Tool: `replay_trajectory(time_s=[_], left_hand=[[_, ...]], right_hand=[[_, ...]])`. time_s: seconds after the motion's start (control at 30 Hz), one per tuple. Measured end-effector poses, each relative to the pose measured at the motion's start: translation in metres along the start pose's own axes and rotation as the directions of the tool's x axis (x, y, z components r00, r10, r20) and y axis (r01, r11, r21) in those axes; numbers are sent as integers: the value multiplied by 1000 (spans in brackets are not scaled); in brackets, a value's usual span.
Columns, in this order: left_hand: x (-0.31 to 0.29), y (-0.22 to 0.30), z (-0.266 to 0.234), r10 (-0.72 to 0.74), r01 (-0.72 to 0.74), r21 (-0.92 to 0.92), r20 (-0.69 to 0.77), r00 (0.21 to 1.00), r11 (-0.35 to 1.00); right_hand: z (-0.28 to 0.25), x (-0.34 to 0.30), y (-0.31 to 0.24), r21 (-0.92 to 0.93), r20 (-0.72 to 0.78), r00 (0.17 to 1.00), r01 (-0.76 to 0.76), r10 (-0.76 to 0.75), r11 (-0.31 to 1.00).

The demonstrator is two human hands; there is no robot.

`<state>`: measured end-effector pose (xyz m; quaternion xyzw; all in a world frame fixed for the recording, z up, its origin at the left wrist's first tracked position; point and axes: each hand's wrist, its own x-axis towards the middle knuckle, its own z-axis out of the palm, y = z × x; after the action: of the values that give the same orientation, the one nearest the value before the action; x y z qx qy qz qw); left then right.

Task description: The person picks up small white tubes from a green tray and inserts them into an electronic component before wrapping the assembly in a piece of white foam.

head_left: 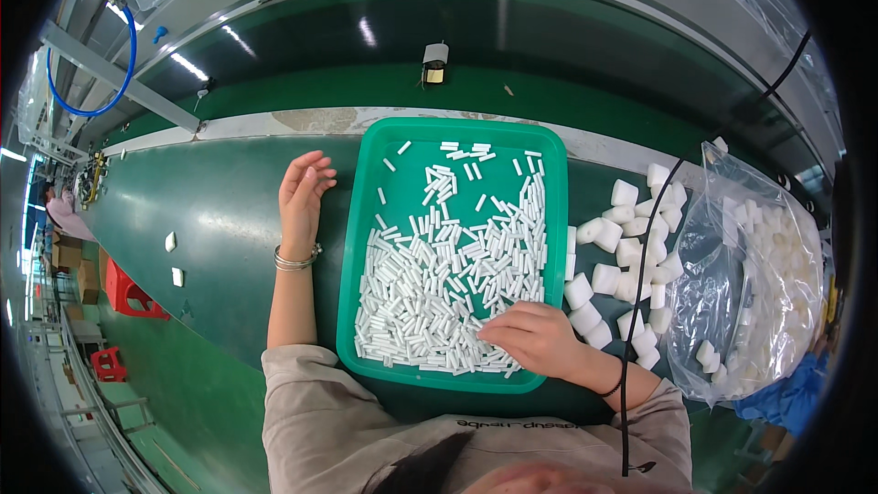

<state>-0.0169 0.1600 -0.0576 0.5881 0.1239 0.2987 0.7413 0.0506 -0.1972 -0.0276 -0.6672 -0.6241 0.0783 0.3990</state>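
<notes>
A green rectangular tray (556, 220) lies in front of me, with many short white sticks (416, 311) scattered and heaped in it, thickest toward its near side. My right hand (538, 338) reaches over the tray's near right part. Its thumb and fingers are pinched together at a small white stick (482, 333) on the heap; the fingers partly cover it. Left of the tray, my left hand (304, 197) is raised with loosely curled, parted fingers and nothing visible in them. A bracelet circles that wrist.
White marshmallow-shaped cylinders (606, 234) are piled right of the tray, beside a clear plastic bag (704, 348) full of more. A black cable (625, 402) hangs across the right side. Two white pieces (177, 276) lie on the green table (219, 192) at left.
</notes>
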Motion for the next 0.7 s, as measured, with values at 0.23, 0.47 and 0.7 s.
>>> replay_trajectory(time_s=[0.23, 0.47, 0.7], left_hand=[[-1, 2, 0, -4, 4, -7, -3, 1000, 1000], [-1, 1, 0, -6, 6, 3, -2, 1000, 1000], [-1, 1, 1, -16, 16, 10, -15, 1000, 1000]], right_hand=[[1, 1, -2, 75, -85, 996, 8, -1, 997], [0, -2, -1, 96, -88, 996, -6, 14, 995], [0, -2, 0, 107, -109, 994, -12, 24, 994]])
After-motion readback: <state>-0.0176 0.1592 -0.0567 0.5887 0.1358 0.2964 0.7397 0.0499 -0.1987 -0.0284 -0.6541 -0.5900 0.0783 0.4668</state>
